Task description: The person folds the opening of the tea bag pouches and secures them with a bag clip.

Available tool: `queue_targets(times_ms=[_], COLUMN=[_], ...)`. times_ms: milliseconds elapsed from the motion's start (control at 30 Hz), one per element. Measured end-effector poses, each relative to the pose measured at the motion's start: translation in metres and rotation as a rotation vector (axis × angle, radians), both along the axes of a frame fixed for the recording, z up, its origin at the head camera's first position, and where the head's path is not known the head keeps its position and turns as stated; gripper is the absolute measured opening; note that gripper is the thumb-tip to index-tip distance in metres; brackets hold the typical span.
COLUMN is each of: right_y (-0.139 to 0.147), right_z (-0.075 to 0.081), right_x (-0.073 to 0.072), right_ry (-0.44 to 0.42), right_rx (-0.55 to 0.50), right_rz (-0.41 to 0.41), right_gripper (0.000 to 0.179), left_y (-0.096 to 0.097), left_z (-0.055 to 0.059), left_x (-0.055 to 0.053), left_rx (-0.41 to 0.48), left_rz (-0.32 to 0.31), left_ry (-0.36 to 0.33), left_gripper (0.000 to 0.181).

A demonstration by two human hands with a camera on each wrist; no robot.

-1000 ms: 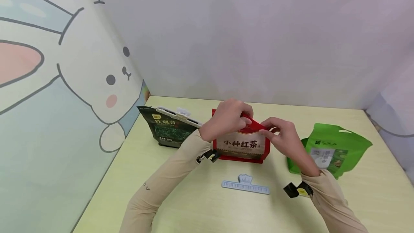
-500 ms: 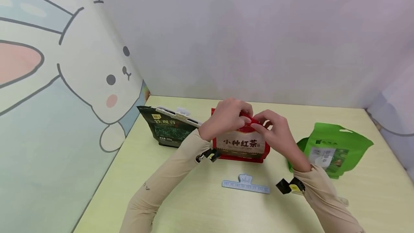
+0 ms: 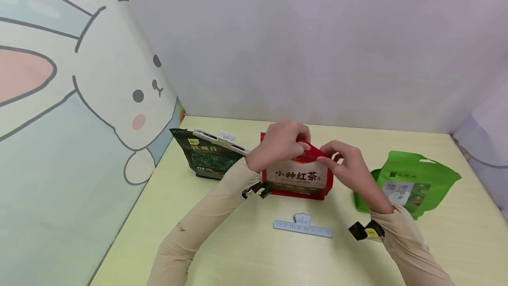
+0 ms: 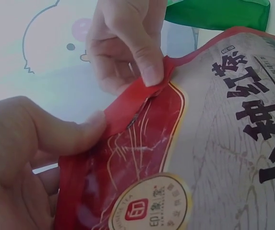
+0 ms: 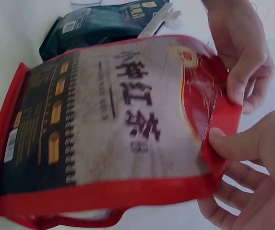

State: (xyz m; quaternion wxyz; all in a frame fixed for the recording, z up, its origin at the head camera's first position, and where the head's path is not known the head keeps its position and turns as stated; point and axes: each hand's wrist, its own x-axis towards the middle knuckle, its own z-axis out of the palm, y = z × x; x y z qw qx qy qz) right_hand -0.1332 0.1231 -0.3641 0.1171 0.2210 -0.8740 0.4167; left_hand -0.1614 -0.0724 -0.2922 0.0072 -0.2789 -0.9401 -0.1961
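A red tea bag with a pale front and dark lettering stands upright between both hands. Its red top edge is folded over toward the front. The left hand pinches this fold near its middle, thumb in front. At the fold's right end, the right hand pinches it between thumb and fingers, as the right wrist view also shows with the right thumb on the red strip. A light blue sealing clip lies on the table in front of the bag.
To the left stands a dark green tea bag with a white clip along its top. A bright green bag stands at the right, partly behind the right forearm. Walls border the table at the back and left.
The right hand moved left along the fold toward the left hand, then back right to the bag's corner. The left hand keeps its hold in nearly the same place.
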Motion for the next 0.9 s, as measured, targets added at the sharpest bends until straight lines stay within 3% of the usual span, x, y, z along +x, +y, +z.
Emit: queue_targets(times_ms=[400, 900], right_y=[0.006, 0.01], right_z=[-0.012, -0.016], right_x=[0.001, 0.007], right_ry=[0.094, 0.138], right_rx=[-0.044, -0.021], right_rz=[-0.048, -0.082], right_gripper=[0.012, 0.018], left_y=[-0.001, -0.002], left_z=[0.001, 0.0], left_x=[0.002, 0.004], left_rx=[-0.01, -0.014], left_rz=[0.004, -0.027], left_ry=[0.011, 0.024], left_gripper=[0.004, 0.003])
